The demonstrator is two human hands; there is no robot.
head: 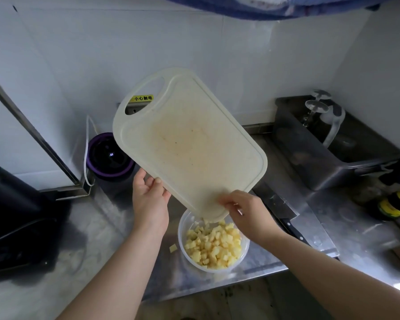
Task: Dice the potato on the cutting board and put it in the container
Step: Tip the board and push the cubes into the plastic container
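"Potato dice (214, 247), where do they sit?"

"Piled in the round clear container (181, 229), which stands on the worktop (333, 227) right below the low end of the cutting board (187, 144). A few pieces are just under the board's edge, at the container's far rim."

"And the hands?"

"The left hand (149, 199) grips the board by its left edge, thumb on the top face and fingers behind it. The right hand (245, 211) is at the board's low corner with bent fingers against the surface. The fingertips are blurred, so I cannot tell whether it pinches the board or only touches it."

"How is the board held?"

"Lifted off the worktop and tilted, handle hole up and away, low end over the container. Its face is bare apart from faint stains."

"Anything around them?"

"One stray cube (173, 248) lies on the worktop just left of the container. A cleaver (284, 211) with a black handle lies flat to the right, beyond the right hand. Farther right are a steel sink (321, 153) and jars with yellow labels (395, 204). A purple-rimmed appliance (110, 155) stands behind the left hand, and a dark machine (14, 215) sits at the far left."
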